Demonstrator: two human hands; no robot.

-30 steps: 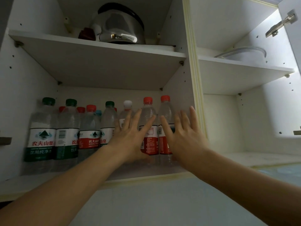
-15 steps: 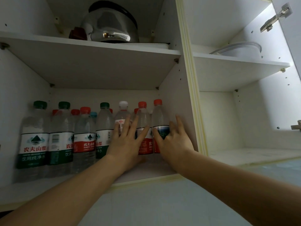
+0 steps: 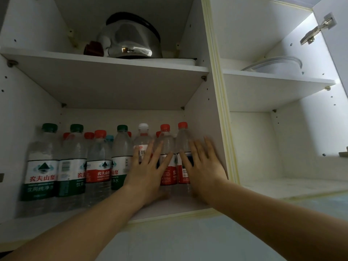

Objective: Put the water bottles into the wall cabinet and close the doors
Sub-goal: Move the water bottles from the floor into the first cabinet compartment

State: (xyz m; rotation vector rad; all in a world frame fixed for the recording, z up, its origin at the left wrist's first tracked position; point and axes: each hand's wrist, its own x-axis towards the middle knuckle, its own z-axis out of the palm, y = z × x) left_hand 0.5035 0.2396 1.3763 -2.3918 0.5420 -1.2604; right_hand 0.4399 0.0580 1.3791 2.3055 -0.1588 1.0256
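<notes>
White shelf (image 3: 105, 72) carries a steel pot (image 3: 131, 40); right bay brightly lit, door hinge (image 3: 318, 29) exposed; pale wall (image 3: 188, 242) below.

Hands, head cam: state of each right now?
Left hand: open, fingers straight, against the white-capped bottle.
Right hand: open, fingers straight, against the rightmost red-capped bottle.

Water bottles (image 3: 98, 166) stand in rows along the lower shelf (image 3: 169, 206) of the wall cabinet's left compartment, a kettle (image 3: 131, 38) on the upper shelf (image 3: 105, 81) above, a lidded container (image 3: 276, 65) on the right compartment's upper shelf.
</notes>
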